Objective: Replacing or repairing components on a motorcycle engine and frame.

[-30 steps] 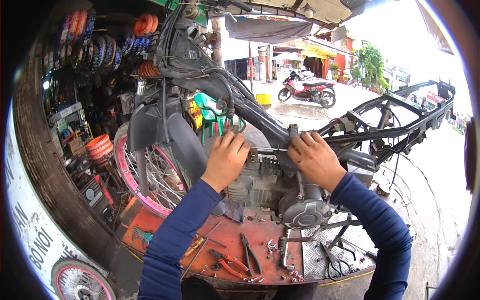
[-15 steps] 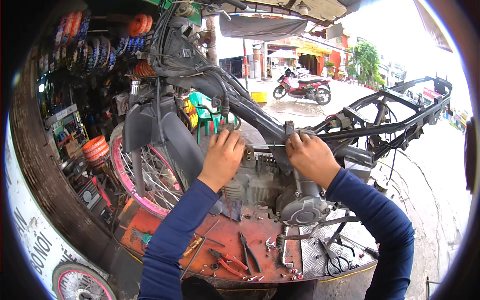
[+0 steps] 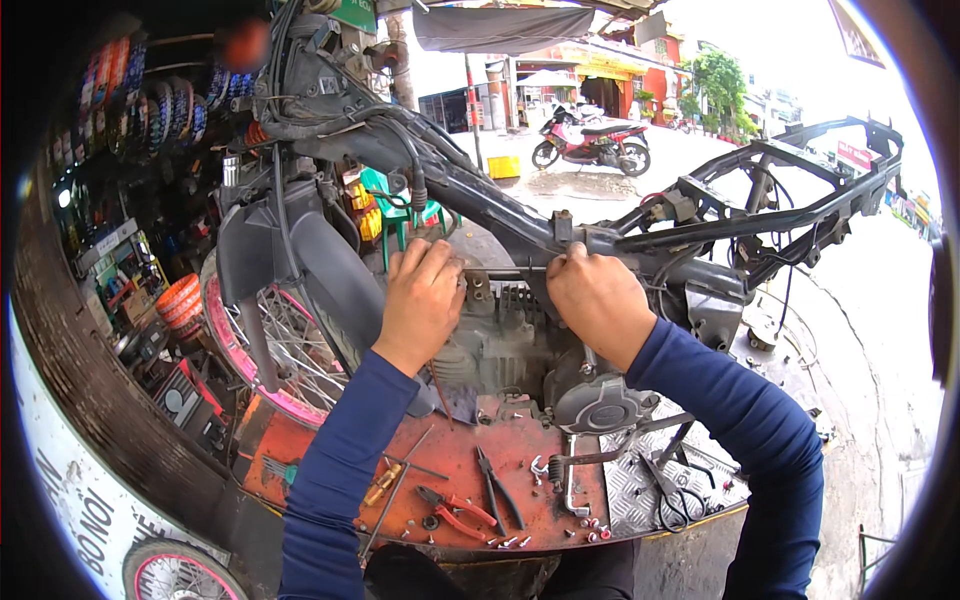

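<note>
A thin metal rod (image 3: 505, 268) runs level between my two fists, above the engine of a stripped motorcycle. My left hand (image 3: 418, 305) is closed on the rod's left end, beside the engine's front. On its other end my right hand (image 3: 598, 303) is closed, knuckles up, just below the black frame tube (image 3: 490, 205). The grey engine (image 3: 500, 350) sits under both hands, with its round side cover (image 3: 600, 405) below my right wrist. My fingers hide the rod's ends, and I cannot tell whether its middle touches anything.
Red-handled pliers (image 3: 455, 510), black-handled pliers (image 3: 497, 490), a screwdriver (image 3: 382, 485), scissors (image 3: 672, 500) and several bolts lie on the red bench (image 3: 415, 455). The pink-rimmed front wheel (image 3: 290, 350) stands left. Behind are a green chair (image 3: 385, 205) and a parked scooter (image 3: 595, 140).
The view has shifted a little, so the scene sits higher and further left. Both hands keep their hold on the rod, with no clear movement against the motorcycle.
</note>
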Motion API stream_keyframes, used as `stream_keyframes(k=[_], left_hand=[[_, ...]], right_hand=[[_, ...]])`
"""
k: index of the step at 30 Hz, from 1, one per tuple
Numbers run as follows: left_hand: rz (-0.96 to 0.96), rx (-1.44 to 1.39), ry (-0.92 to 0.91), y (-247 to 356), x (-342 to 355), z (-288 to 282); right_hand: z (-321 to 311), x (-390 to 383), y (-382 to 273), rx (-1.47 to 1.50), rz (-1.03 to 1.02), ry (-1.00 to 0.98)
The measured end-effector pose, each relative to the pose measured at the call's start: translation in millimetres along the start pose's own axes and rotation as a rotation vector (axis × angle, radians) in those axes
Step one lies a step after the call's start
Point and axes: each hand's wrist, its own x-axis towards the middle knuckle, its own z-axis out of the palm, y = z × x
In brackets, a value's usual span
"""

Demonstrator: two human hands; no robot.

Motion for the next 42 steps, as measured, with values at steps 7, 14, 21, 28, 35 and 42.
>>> stream_keyframes(k=[7, 14, 21, 28, 35, 42], left_hand=[[-0.015, -0.026, 0.068, 3, 1, 5], [0.01, -0.084, 0.114, 0, 1, 1], [0.0, -0.056, 0.139, -5, -6, 2], [-0.039, -0.171, 0.206, -10, -7, 10], [-0.06, -0.22, 0.226, -12, -9, 14], [-0.047, -0.175, 0.179, -12, -9, 13]], right_hand=[[-5, -1, 9, 0.03, 0.029, 0.038], [-1, -1, 45, 0.541, -0.125, -0.064], [-7, -1, 56, 0.609, -0.115, -0.208], [-8, -4, 45, 0.406, -0.141, -0.097], [-4, -5, 30, 0.259, -0.07, -0.157], [-1, 3, 35, -0.001, -0.258, 0.068]])
